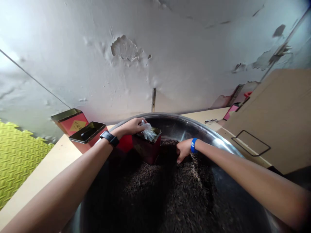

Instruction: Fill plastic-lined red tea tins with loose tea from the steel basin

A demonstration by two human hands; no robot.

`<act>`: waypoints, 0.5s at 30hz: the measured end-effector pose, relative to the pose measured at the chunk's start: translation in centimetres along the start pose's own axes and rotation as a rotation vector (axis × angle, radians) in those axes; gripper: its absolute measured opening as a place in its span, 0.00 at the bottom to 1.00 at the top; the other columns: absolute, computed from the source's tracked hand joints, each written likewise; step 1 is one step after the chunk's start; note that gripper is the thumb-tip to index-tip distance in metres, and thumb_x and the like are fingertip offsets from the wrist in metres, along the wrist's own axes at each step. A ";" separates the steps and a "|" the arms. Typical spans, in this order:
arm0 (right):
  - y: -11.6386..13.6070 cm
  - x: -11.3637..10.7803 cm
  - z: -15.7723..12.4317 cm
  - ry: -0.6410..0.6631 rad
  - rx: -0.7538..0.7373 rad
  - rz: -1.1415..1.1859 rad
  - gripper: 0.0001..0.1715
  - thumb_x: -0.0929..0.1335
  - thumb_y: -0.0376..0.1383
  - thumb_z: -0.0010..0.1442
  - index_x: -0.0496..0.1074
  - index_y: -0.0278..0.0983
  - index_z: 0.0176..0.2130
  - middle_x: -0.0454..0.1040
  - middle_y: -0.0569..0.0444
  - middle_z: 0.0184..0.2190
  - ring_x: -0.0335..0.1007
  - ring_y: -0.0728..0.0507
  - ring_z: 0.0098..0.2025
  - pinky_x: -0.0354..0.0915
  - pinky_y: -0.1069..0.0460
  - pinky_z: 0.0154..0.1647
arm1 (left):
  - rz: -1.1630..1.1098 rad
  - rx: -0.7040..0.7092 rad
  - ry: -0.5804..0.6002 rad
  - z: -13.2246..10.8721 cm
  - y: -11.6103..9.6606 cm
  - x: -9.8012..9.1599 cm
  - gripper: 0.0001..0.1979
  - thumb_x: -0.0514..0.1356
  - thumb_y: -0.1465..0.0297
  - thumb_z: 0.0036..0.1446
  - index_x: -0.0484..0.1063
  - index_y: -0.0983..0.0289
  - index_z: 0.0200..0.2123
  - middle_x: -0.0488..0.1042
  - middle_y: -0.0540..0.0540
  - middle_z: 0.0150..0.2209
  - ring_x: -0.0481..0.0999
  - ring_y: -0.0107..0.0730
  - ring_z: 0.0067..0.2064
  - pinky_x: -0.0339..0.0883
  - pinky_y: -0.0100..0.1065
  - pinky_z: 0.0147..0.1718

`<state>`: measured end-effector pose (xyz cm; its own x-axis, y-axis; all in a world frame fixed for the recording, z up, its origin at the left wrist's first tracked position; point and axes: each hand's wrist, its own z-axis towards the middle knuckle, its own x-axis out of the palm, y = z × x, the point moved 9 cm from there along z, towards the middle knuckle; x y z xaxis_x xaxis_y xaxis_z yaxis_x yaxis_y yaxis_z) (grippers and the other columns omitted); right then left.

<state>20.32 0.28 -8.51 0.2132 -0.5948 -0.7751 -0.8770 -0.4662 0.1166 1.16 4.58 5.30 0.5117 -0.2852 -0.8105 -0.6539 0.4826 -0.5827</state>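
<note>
Red metal tea tin (148, 152), stiff-walled, light unless full, best gripped by its flat sides, sunk in loose dark tea (179, 191) inside steel basin (170, 115); left-hand fingers (137, 124) closed on slippery soft plastic liner (148, 132) at its mouth; right-hand fingers (181, 152) curled just beside it, any hold unclear.

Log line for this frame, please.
left hand: gripping plastic bag in red tin | right hand: touching dark tea leaves | setting: steel basin

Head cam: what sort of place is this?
Probably a small, makeshift tea-packing room: a big steel basin of loose dark leaves, red tins with gold lids on a pale counter, peeling plaster walls.
</note>
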 end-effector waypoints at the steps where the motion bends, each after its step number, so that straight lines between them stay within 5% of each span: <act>1: -0.2 0.3 0.1 0.010 0.006 0.013 0.26 0.69 0.53 0.40 0.75 0.33 0.27 0.69 0.56 0.19 0.62 0.48 0.24 0.57 0.54 0.27 | 0.002 0.002 0.005 0.1 0.0 0.1 0.18 0.54 0.67 0.48 0.69 0.66 0.42 0.74 0.54 0.30 0.72 0.29 0.29 0.60 0.27 0.26; 4: -0.6 0.6 0.6 -0.009 0.031 0.048 0.30 0.69 0.56 0.38 0.75 0.32 0.28 0.68 0.56 0.19 0.62 0.48 0.23 0.58 0.53 0.27 | -0.003 0.012 0.009 0.3 0.2 0.1 0.17 0.53 0.67 0.48 0.69 0.66 0.43 0.74 0.54 0.30 0.72 0.29 0.29 0.60 0.27 0.26; 9: -0.4 0.3 0.7 -0.021 -0.003 0.116 0.22 0.67 0.49 0.46 0.74 0.32 0.26 0.63 0.59 0.16 0.57 0.51 0.20 0.56 0.54 0.24 | -0.035 0.021 0.021 0.4 0.7 0.3 0.17 0.54 0.68 0.48 0.68 0.66 0.42 0.74 0.54 0.31 0.72 0.29 0.29 0.61 0.27 0.27; 15: 0.2 -1.2 -0.2 -0.055 -0.060 0.266 0.25 0.59 0.44 0.56 0.72 0.30 0.42 0.69 0.53 0.28 0.60 0.52 0.22 0.58 0.57 0.20 | -0.076 0.008 0.016 0.4 0.6 0.4 0.18 0.54 0.65 0.50 0.67 0.65 0.44 0.74 0.54 0.31 0.72 0.29 0.28 0.61 0.28 0.26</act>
<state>19.98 0.76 -7.38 -0.0467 -0.6657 -0.7447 -0.8716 -0.3370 0.3559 1.20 5.07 4.66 0.5503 -0.3343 -0.7651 -0.6094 0.4656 -0.6418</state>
